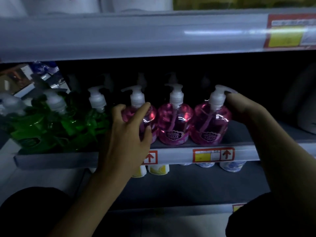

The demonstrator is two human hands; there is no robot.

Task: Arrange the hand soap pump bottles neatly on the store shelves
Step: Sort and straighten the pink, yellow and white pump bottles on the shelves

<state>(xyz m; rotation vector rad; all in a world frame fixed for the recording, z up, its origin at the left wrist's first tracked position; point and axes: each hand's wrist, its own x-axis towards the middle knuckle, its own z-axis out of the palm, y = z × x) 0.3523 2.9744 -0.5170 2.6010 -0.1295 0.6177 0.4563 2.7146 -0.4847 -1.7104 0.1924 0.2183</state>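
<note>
On the middle shelf (179,155), at its near edge, three pink soap bottles stand in a front row, with the green bottles (51,124) crowded to their left and more pumps dimly visible in the dark behind.

My left hand (126,127) is wrapped round the body of the left pink bottle (152,113), fingers curled over its shoulder and front. My right hand (242,106) reaches in from the right to the right pink bottle (209,124). One finger lies against the white collar just under the pump head (220,90). My other fingers are hidden behind the bottle, so I cannot tell whether I have pinched it or only touch it. The middle pink bottle (173,124) stands free between the two, close to both.

I judge this to be the straightening step for the pink row: the bottles are already on the shelf and need squaring up. The right bottle's spout points right, while the other two point left, so next I would likely turn that pump round to match. It calls for a light twist at the collar, keeping the base planted. The left bottle should then sit in line with its neighbours, label facing out, above the price tag (212,155).
</note>
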